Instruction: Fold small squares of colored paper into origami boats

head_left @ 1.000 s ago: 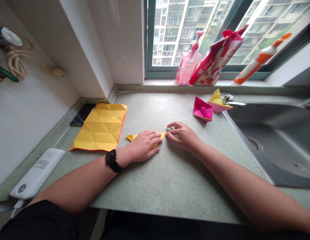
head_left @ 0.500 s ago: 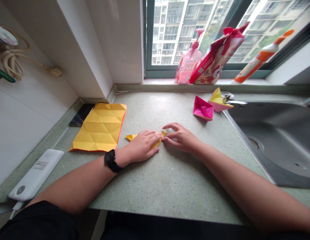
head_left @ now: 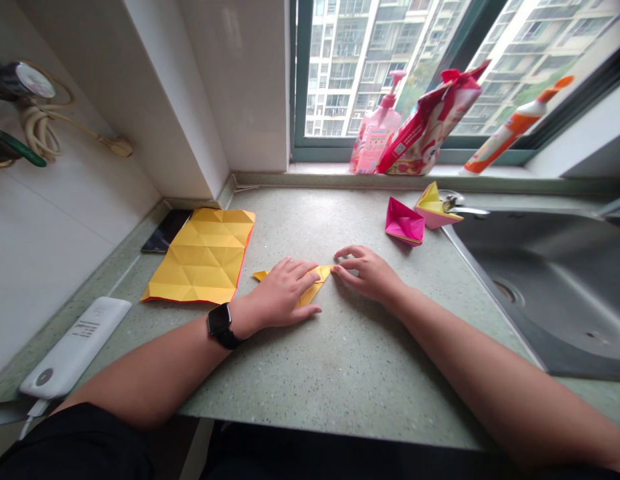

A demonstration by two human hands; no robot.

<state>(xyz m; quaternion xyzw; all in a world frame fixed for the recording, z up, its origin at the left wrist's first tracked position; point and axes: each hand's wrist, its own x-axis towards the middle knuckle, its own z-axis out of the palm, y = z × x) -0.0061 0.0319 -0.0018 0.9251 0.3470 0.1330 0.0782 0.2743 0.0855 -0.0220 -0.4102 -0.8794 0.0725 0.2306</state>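
Note:
A folded piece of yellow origami paper [head_left: 314,288] lies on the counter, its narrow points showing left and right of my left hand [head_left: 283,293]. That hand rests flat across the paper, fingers stretched and thumb out to the side, covering its middle. My right hand [head_left: 373,275] pinches the paper's right tip, with one finger raised above it. Left of them, a creased yellow sheet [head_left: 203,257] with an orange-red edge is spread out. Farther back on the right stand a magenta folded paper box [head_left: 404,223] and a yellow-and-pink folded paper piece [head_left: 437,208].
A dark phone [head_left: 166,231] is partly under the creased sheet. The white power bank [head_left: 77,347] with a cable lies at the left edge. A steel sink [head_left: 555,287] takes up the right side. On the sill stand a pink pump bottle [head_left: 374,137], a red bag [head_left: 430,127] and an orange-white bottle [head_left: 510,133].
My left fingers have drawn back a little to the left, uncovering more of the folded paper's right part. My right fingertips have moved slightly right and up, to the tip.

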